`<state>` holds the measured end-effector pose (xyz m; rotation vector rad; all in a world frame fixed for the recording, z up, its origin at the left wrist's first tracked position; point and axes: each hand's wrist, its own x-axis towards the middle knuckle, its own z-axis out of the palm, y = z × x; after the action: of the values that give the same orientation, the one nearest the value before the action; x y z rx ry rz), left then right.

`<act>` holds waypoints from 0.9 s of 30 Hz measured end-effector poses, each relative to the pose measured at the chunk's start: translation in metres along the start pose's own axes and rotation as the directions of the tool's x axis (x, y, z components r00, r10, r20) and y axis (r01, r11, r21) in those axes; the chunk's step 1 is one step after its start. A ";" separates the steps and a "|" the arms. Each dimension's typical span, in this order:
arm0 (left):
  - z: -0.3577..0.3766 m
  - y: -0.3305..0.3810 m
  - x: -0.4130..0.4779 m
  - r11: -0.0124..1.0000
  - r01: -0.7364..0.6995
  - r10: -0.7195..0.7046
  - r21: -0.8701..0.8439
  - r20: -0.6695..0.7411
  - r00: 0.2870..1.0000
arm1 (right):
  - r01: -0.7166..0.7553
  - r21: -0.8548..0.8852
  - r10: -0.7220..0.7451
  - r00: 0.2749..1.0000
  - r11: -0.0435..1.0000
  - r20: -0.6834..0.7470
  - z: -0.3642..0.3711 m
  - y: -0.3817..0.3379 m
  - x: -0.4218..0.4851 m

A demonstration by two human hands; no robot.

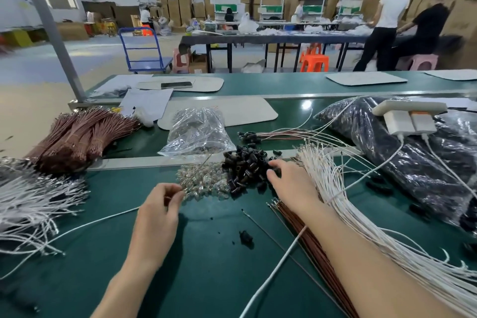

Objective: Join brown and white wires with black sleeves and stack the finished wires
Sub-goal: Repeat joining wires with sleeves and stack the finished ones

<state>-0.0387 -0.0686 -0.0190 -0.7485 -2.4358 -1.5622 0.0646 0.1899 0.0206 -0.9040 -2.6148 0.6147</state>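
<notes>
Work over the table [206, 253], sparing the broad fan of white wires [361, 201] at right and the brown wires [302, 230] under the right forearm. Treat the finished wires [284, 134], lying beyond the heap with sleeved ends together, as the stack for the next one. Look then to the heap of sleeves [245, 165], mid-table, just beside the clear pieces [204, 181]. Note the right hand [291, 183] on that heap's right edge, fingers bent down and spread among the sleeves; cannot tell if already pinching one. Take a single sleeve only, between thumb and forefinger, with the open end turned toward the left. Note the left hand [157, 212] curled at the edge of the clear pieces, thumb and forefinger closed on, seemingly, the tip of a loose wire [98, 222] trailing off to the left; too small to be sure. Grip that tip short and steady, to guard against buckling in the push. Lift cleanly instead of raking: sleeves likely light, round and quick to roll away.
</notes>
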 end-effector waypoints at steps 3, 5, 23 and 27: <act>-0.001 -0.005 -0.002 1.000 0.000 0.000 -0.003 0.026 1.000 | -0.060 -0.070 0.057 0.998 0.996 -0.039 0.005 -0.006 0.008; -0.002 -0.004 -0.003 1.000 -0.005 0.005 -0.016 0.030 1.000 | -0.091 -0.116 0.088 0.996 0.989 -0.033 0.008 -0.011 0.011; -0.004 0.006 -0.009 0.981 -0.192 0.187 0.014 0.176 0.966 | -0.221 0.898 0.067 0.962 -0.381 0.265 -0.001 -0.022 -0.052; -0.004 0.007 -0.010 0.978 -0.204 0.193 0.037 0.192 0.962 | -0.234 0.895 0.061 0.959 -0.381 0.277 0.001 -0.023 -0.054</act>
<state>-0.0274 -0.0728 -0.0158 -1.1382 -2.4285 -1.3993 0.0933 0.1390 0.0226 -0.4304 -0.7974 2.4388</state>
